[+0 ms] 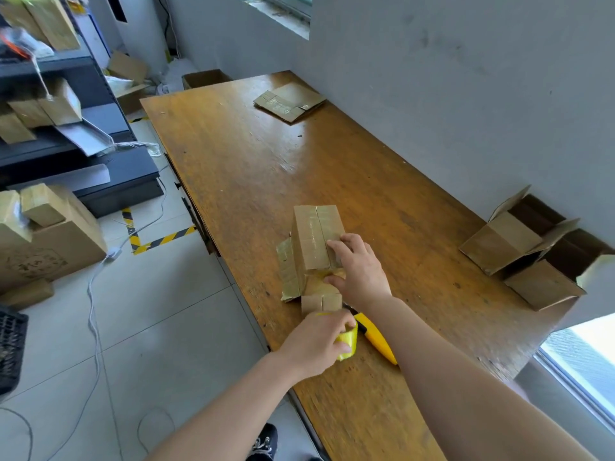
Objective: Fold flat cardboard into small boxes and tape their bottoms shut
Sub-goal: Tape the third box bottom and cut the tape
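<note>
A long brown wooden desk (253, 168) stands against the wall; a stack of flat cardboard (289, 102) lies at its far end; nearer, a box (314, 237) sits taped seam up, a flat cardboard piece (288, 271) touching its left side; a yellow knife (379, 342) lies near it; open boxes (502, 242) rest by the wall on the right.

the person's two forearms are showing bare from the lower edge up to the left hand (312, 341) and the right hand (361, 271). at the bottom, one foot is wearing a black shoe (264, 442) bearing a pale pattern on its upper.
</note>
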Motion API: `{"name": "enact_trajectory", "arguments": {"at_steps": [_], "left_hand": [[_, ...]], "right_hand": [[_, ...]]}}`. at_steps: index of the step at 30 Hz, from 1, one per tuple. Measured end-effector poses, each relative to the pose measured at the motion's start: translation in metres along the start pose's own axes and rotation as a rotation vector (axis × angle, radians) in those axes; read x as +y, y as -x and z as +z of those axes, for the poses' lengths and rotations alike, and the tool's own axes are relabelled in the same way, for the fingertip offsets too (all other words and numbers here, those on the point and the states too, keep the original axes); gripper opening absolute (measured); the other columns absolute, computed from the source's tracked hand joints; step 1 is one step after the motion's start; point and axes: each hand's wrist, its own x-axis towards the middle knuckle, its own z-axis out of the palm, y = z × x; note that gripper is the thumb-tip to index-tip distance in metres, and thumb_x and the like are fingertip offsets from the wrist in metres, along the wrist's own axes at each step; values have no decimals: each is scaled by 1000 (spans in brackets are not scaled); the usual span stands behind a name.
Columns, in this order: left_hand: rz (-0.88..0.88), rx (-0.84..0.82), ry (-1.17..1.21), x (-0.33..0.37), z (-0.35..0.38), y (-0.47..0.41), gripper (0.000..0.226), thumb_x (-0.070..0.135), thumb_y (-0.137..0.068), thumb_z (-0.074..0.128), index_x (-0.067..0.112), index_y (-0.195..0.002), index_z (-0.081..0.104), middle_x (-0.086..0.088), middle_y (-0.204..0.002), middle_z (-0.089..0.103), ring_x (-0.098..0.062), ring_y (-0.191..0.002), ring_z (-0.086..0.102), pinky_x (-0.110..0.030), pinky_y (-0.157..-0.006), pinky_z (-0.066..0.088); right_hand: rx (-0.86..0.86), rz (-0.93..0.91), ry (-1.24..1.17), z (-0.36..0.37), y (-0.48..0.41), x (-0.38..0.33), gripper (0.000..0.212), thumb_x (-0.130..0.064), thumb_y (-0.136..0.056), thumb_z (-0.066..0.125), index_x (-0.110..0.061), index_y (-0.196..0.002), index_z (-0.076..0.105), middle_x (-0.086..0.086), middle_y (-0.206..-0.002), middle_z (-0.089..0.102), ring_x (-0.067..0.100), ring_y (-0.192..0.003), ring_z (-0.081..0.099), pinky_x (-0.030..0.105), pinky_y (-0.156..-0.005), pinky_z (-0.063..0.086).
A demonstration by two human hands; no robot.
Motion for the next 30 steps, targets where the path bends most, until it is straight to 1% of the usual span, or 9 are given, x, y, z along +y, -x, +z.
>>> {"name": "enact_trajectory", "arguments": {"at_steps": [4, 9, 12, 14, 16, 19, 22, 25, 30], "left_hand": [[116, -105, -204, -8, 17, 8, 26, 20, -87, 67, 18, -89, 41, -2, -71, 51, -18, -65, 46, -34, -54, 33], [188, -208, -294, -16, 17, 11, 43, 47, -76, 73, 10, -86, 53, -3, -86, 54, -18, -85, 46, -30, -78, 40], [197, 157, -312, -10, 1, 8, 45, 59, -78, 64, 14, -83, 58, 4, -82, 49, -16, -82, 48, -26, -71, 41], [193, 549, -389, -5, -12, -1, 31, 42, -81, 68, 14, -85, 54, -1, -84, 49, -21, -79, 50, -31, -66, 45], [40, 726, -427, -2, -28, -13, 43, 32, -74, 76, 14, -105, 53, -8, -104, 52, -28, -98, 52, -41, -78, 49], [-220, 529, -428, -6, -42, -32, 85, 45, -79, 70, 18, -147, 28, -20, -153, 19, -36, -141, 21, -51, -110, 31], [-312, 334, -347, -15, -39, -44, 92, 47, -88, 61, 22, -153, 1, -12, -159, -19, -35, -144, 18, -43, -109, 36], [-305, 333, -327, -20, -30, -44, 88, 37, -92, 59, 23, -153, -1, -9, -159, -20, -32, -138, 35, -39, -96, 49], [-308, 350, -355, -25, -18, -45, 89, 22, -92, 61, 20, -153, -3, -8, -158, -22, -33, -141, 28, -39, -95, 52]], "right_hand": [[-30, -23, 5, 0, 7, 2, 72, -23, -81, 76, -24, -143, 39, 4, -145, 32, 25, -128, 36, 40, -101, 45], [-23, -21, -16, 3, 13, 6, 74, -15, -83, 73, -27, -145, 36, 4, -149, 25, 24, -134, 32, 39, -104, 44], [-17, 17, -61, 5, 16, 8, 72, -13, -85, 71, -31, -146, 37, 6, -151, 24, 27, -134, 36, 38, -102, 45], [-27, 44, -80, 6, 17, 9, 71, -14, -87, 68, -34, -147, 36, 8, -151, 29, 28, -132, 39, 38, -103, 42], [-45, 43, -88, 7, 15, 11, 71, -16, -88, 67, -35, -147, 35, 6, -146, 38, 26, -130, 43, 36, -103, 41], [-48, 33, -107, 8, 13, 12, 70, -20, -87, 68, -36, -147, 35, 3, -141, 44, 23, -125, 46, 34, -100, 43], [-49, 32, -108, 10, 11, 14, 69, -25, -87, 69, -36, -146, 36, 2, -138, 45, 22, -123, 48, 34, -98, 45], [-75, 41, -94, 15, 12, 15, 69, -25, -86, 70, -34, -145, 37, 4, -134, 45, 24, -117, 51, 35, -94, 48], [-85, 28, -59, 28, 14, 16, 70, -20, -83, 72, -29, -143, 37, 7, -125, 42, 28, -109, 52, 38, -82, 52]]}}
